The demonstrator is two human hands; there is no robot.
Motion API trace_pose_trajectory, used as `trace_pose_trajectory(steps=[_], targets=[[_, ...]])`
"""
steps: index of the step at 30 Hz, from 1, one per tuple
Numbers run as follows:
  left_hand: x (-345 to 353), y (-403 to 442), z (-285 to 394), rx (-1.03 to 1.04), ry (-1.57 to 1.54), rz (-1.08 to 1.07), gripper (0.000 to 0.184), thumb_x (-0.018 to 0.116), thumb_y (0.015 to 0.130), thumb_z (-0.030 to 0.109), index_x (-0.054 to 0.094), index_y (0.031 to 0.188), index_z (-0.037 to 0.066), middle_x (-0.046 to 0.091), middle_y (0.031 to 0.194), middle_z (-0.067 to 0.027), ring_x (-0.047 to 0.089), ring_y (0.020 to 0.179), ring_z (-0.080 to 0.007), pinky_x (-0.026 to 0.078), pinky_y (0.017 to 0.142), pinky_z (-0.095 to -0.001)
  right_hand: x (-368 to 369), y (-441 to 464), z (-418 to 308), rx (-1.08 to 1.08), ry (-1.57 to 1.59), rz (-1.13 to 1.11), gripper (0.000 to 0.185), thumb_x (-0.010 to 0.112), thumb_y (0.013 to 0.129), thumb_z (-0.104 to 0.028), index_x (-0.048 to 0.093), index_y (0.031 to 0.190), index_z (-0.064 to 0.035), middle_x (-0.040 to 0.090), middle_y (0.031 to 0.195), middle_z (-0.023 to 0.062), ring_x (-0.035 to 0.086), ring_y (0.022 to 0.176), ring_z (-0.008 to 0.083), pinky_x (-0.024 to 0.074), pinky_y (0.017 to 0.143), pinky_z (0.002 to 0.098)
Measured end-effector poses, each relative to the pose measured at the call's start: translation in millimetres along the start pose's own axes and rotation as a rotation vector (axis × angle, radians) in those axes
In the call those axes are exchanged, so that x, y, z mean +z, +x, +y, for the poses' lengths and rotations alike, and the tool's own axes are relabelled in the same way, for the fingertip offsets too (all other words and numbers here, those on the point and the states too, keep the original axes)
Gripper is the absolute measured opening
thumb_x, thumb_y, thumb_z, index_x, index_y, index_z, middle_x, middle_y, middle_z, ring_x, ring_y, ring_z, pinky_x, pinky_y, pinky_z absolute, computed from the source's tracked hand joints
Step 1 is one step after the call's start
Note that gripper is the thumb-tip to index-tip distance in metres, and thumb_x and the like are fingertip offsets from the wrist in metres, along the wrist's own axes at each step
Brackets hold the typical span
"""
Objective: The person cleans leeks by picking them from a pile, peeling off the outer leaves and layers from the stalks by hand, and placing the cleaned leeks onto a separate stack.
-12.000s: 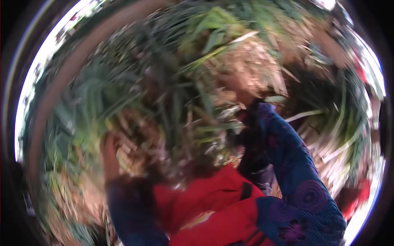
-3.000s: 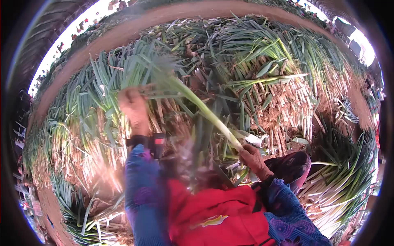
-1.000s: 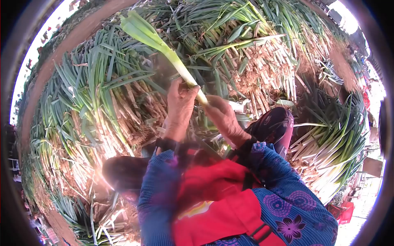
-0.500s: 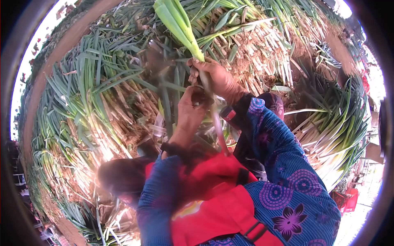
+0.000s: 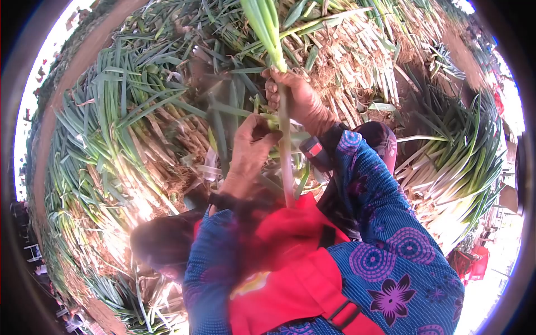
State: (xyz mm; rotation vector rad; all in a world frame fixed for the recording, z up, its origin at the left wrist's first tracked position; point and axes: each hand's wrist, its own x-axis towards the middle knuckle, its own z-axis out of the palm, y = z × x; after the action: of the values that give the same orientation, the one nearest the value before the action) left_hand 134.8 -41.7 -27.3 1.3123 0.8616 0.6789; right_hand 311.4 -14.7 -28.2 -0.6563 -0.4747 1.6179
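Note:
One long green onion (image 5: 284, 134) stands nearly upright in front of me, its green leaves at the top and its pale stalk reaching down to the red apron (image 5: 296, 285). My right hand (image 5: 301, 102) is wrapped round the upper stalk, just below the leaves. Beside the middle of the stalk, my left hand (image 5: 251, 146) is closed in a pinch on a small strip of green leaf (image 5: 272, 118); its fingertips are partly hidden.
Heaps of green onions lie at the left (image 5: 120, 128) and beyond my hands (image 5: 346, 61). A cleaner pile with white stalks (image 5: 446, 173) is at the right. My knees flank the apron. A red crate (image 5: 479, 262) stands at the far right.
Since half a second ago the onion has become more upright and shifted slightly right. My left hand has moved a little left and down. Earlier the onion leaned left, with both hands near its lower end.

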Motion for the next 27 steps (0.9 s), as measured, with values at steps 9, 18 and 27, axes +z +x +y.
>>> trace_pose_trajectory(steps=[9, 18, 27], targets=[[-65.1, -35.0, -12.7, 0.084, -0.260, 0.168, 0.014, 0.059, 0.090, 0.001, 0.054, 0.102, 0.005, 0.063, 0.095, -0.0070, 0.065, 0.090, -0.0213, 0.056, 0.085, -0.0331, -36.1, 6.9, -38.4, -0.149, 0.092, -0.022, 0.027, 0.057, 0.092, -0.025, 0.053, 0.107, -0.0035, 0.048, 0.072, -0.0007, 0.044, 0.058, 0.0114, 0.0386, 0.053, 0.0266], [-209.7, -59.0, -91.5, -0.042, -0.074, 0.771, 0.017, 0.063, 0.088, 0.008, 0.054, 0.103, 0.003, 0.058, 0.104, -0.0085, 0.061, 0.093, -0.0207, 0.054, 0.082, -0.0332, -67.3, -1.2, -90.1, -0.412, 0.076, 0.047, 0.034, 0.058, 0.088, -0.029, 0.053, 0.108, -0.0010, 0.048, 0.073, 0.0016, 0.046, 0.064, 0.0154, 0.0408, 0.058, 0.0306], [-22.1, 17.1, -1.9, 0.307, 0.597, 0.113, 0.047, 0.073, 0.076, 0.009, 0.058, 0.120, 0.005, 0.063, 0.110, -0.0103, 0.060, 0.099, -0.0182, 0.050, 0.085, -0.0317, -23.7, 7.8, -48.6, -0.436, 0.142, 0.104, 0.027, 0.056, 0.091, -0.029, 0.051, 0.099, -0.0039, 0.050, 0.079, 0.0051, 0.049, 0.071, 0.0203, 0.0432, 0.066, 0.0354]])
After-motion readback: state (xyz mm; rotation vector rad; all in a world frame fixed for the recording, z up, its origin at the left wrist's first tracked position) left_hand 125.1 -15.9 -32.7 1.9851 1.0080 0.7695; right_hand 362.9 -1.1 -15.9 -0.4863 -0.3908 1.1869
